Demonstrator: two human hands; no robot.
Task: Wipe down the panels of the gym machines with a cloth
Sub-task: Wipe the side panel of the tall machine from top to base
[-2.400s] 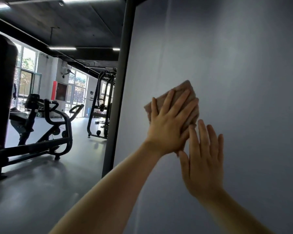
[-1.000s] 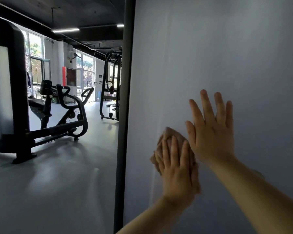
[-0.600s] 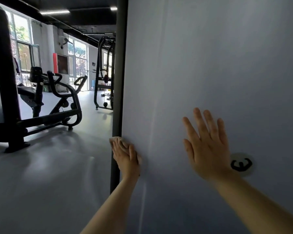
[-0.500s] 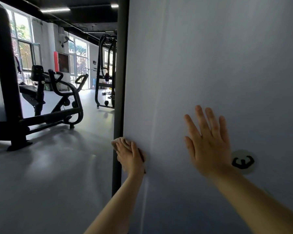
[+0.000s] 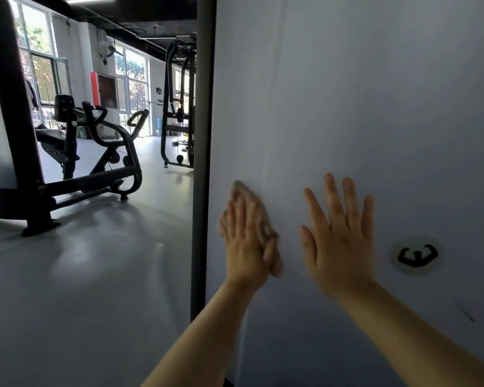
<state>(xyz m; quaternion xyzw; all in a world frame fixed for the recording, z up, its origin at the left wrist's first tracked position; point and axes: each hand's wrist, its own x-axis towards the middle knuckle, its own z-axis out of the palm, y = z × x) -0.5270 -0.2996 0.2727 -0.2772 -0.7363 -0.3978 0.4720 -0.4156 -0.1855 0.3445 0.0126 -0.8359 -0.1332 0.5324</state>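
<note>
Mid-wipe on the pale grey panel, by the look of it; left hand flat, fingers straight, pressing the tan cloth to the panel just beside the dark upright post at the panel's left edge; right hand spread flat on the bare panel, farther from the post, holding nothing, apart from the left; round logo sticker farther still from the post.

Next, probably: carrying the cloth away from the post over the unwiped stretch toward the sticker, with steady pressure, shifting the right hand out of the path.

Hard to make out: left hand and cloth smeared by blur, most of the cloth covered by the fingers, its fold unclear; panel's top and bottom cut off; cleaned area indistinguishable from uncleaned; faint dark mark low on the panel, far from the post, dirt or scratch unknowable.
</note>
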